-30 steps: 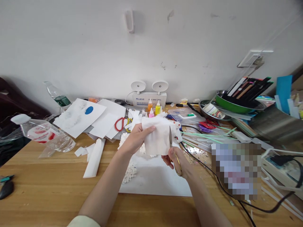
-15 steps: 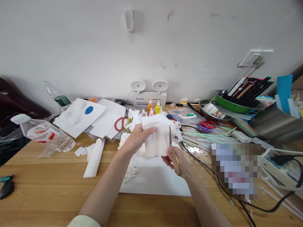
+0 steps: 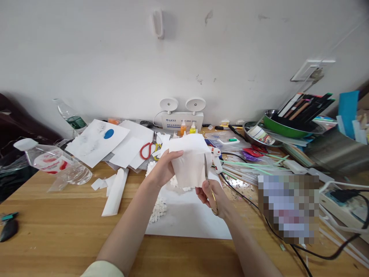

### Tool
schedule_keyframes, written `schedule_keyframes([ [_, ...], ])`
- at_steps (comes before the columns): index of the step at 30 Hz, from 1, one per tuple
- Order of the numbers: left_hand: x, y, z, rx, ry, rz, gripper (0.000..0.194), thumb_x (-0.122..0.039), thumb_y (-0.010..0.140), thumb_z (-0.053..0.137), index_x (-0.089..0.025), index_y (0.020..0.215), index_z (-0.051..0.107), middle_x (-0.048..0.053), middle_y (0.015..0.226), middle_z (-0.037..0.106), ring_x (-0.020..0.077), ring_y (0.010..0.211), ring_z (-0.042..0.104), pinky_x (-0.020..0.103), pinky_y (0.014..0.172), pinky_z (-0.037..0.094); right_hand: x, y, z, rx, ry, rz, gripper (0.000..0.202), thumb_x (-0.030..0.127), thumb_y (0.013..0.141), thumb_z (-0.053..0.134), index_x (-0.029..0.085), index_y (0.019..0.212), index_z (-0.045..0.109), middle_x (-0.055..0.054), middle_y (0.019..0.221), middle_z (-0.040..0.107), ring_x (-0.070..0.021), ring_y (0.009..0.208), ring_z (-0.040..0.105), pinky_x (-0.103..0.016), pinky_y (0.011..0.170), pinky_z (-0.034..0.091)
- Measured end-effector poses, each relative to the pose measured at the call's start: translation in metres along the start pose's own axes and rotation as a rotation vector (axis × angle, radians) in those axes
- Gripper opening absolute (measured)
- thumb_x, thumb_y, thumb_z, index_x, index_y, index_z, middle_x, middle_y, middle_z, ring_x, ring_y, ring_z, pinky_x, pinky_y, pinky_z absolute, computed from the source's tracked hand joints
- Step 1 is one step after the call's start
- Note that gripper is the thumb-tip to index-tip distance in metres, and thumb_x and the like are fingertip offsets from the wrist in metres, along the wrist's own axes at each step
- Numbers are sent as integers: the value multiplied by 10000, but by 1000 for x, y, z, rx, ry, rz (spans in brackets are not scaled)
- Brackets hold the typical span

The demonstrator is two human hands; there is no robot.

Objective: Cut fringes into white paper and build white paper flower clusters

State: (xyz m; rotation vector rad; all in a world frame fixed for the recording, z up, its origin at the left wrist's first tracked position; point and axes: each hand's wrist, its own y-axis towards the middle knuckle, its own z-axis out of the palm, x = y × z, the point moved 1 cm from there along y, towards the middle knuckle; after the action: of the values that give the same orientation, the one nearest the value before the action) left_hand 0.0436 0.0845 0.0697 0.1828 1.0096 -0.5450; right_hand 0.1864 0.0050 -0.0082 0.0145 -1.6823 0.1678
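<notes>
A piece of white paper is held up over the middle of the table. My left hand pinches its left side, thumb lying on the front. Gold-handled scissors are in my right hand, their blades pointing up along the paper's right edge. Below lies a white sheet on the wooden table, with a cluster of small white pieces on its left part. More white pieces are partly hidden behind the held paper.
Plastic bottles and loose papers lie left. Red-handled pliers are behind my left hand. A white glue gun, its black cable, straws and a green bowl of markers occupy the right.
The held paper has tilted, and its top now spreads wider and flatter. My left hand has shifted slightly left and up with it. The scissors remain at the right edge.
</notes>
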Motion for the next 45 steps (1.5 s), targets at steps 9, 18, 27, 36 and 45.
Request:
schedule_keyframes([
  [9, 0, 2, 0, -121, 86, -9, 312, -298, 705, 647, -147, 977, 634, 70, 905, 685, 215, 856, 615, 288, 722, 455, 3, -1, 2, 3, 9, 36, 647, 800, 673, 293, 177, 588, 449, 46, 392, 358, -54, 334, 253, -214, 337, 178],
  [18, 1, 2, -2, -154, 80, 9, 311, -294, 702, 653, -172, 986, 624, 61, 908, 685, 211, 851, 619, 307, 746, 463, -8, 3, 4, -21, 52, 45, 642, 789, 677, 322, 172, 576, 466, 40, 368, 378, -54, 318, 275, -204, 329, 167],
  [27, 0, 3, 0, -165, 68, 7, 297, -289, 700, 653, -163, 967, 631, 71, 917, 685, 226, 886, 616, 321, 776, 466, -11, 6, 5, -36, 59, 95, 636, 793, 651, 360, 175, 543, 460, 35, 339, 396, -41, 266, 259, -198, 285, 169],
  [36, -2, 2, 0, -175, 65, 3, 260, -311, 725, 635, -167, 941, 630, 71, 957, 680, 222, 916, 609, 320, 805, 461, -12, 6, 3, -31, 52, 154, 595, 739, 687, 398, 167, 533, 454, 34, 334, 425, -38, 225, 269, -181, 253, 177],
  [45, 2, 2, 0, -114, 79, -8, 287, -316, 719, 642, -155, 956, 634, 79, 927, 684, 219, 877, 620, 322, 794, 460, -4, 1, 3, 31, 68, 69, 651, 789, 681, 292, 168, 577, 456, 32, 395, 419, -46, 279, 306, -189, 285, 202],
])
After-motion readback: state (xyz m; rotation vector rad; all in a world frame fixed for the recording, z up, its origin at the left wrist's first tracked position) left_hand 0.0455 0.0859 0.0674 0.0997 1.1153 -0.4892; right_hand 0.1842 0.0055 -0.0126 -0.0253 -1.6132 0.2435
